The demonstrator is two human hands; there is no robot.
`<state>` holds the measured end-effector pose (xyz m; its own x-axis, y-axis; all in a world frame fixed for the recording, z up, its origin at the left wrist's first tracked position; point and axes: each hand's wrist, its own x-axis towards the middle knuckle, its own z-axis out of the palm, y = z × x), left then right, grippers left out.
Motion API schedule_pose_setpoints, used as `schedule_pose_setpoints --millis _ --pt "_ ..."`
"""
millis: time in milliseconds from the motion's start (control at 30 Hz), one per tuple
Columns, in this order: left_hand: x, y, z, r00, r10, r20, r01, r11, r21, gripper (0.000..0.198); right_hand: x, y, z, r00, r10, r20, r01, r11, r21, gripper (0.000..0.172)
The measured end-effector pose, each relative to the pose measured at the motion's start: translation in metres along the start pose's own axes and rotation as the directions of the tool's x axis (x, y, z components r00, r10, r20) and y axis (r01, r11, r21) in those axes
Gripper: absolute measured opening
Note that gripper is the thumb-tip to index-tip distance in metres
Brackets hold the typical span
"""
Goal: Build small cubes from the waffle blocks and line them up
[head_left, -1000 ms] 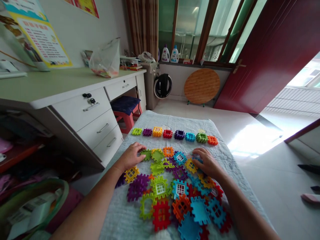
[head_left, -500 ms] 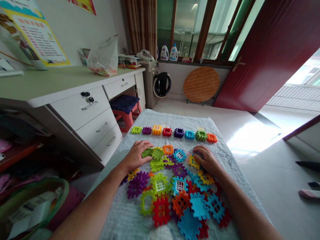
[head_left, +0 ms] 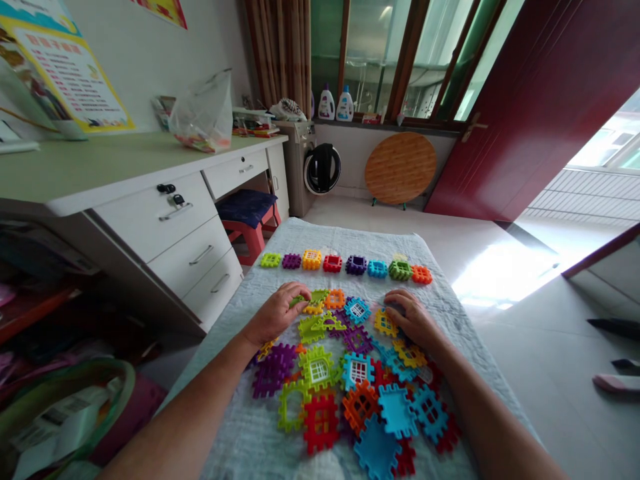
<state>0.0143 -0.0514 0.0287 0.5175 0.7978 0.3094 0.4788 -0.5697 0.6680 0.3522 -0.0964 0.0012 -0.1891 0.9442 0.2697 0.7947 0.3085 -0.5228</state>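
Note:
A heap of flat plastic interlocking tiles (head_left: 345, 380) in several colours lies on a pale quilted cloth (head_left: 240, 427). Beyond the heap stands a row of assembled cubes (head_left: 345, 265), from light green at the left to orange at the right. My left hand (head_left: 277, 312) rests at the heap's far left edge, fingers curled over a green tile (head_left: 315, 298) with a yellow one beside it. My right hand (head_left: 413, 318) lies palm down on the heap's far right edge, fingers bent onto the tiles near a yellow tile (head_left: 384, 323). Whether either hand grips a tile is hidden.
A white desk with drawers (head_left: 190, 227) stands to the left, with a red stool and blue cushion (head_left: 247, 213) beneath it. A round wooden tabletop (head_left: 400, 168) leans on the far wall beside a red door (head_left: 540, 100). A green basket (head_left: 60, 413) sits at lower left.
My left hand has slid right along the heap's far edge, shifting the green tile under its fingers. My right hand has barely moved. The view has drifted slightly.

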Motion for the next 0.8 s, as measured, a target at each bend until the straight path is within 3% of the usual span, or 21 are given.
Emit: schedule_pose_setpoints --millis 133,233,400,533,667,800 --pt "0.000 0.007 0.002 0.988 -0.128 0.092 0.148 0.955 -0.256 0.022 0.000 0.000 0.000 1.000 -0.002 0.002 0.002 1.000 -0.002 0.019" --pt "0.000 0.011 0.007 0.984 -0.140 0.110 0.166 0.945 -0.281 0.024 -0.001 0.000 0.000 1.000 -0.006 0.004 0.006 1.000 -0.002 0.020" --pt "0.002 0.013 0.009 0.993 -0.110 0.053 0.113 0.991 -0.072 0.020 -0.001 0.001 0.000 1.000 -0.010 0.001 0.010 1.000 0.002 0.020" --pt "0.000 0.001 -0.008 0.995 -0.088 -0.037 0.091 0.990 0.107 0.029 -0.001 0.002 0.001 1.000 -0.015 -0.007 0.015 1.000 0.007 0.019" --pt "-0.006 -0.015 -0.026 0.982 -0.150 0.113 0.112 0.950 0.290 0.048 -0.001 0.003 0.002 1.000 -0.027 -0.009 0.027 1.000 0.011 0.019" --pt "-0.008 -0.018 -0.027 0.956 -0.233 0.180 0.138 0.896 0.423 0.057 -0.001 0.004 0.002 1.000 -0.023 -0.010 0.023 1.000 0.011 0.020"
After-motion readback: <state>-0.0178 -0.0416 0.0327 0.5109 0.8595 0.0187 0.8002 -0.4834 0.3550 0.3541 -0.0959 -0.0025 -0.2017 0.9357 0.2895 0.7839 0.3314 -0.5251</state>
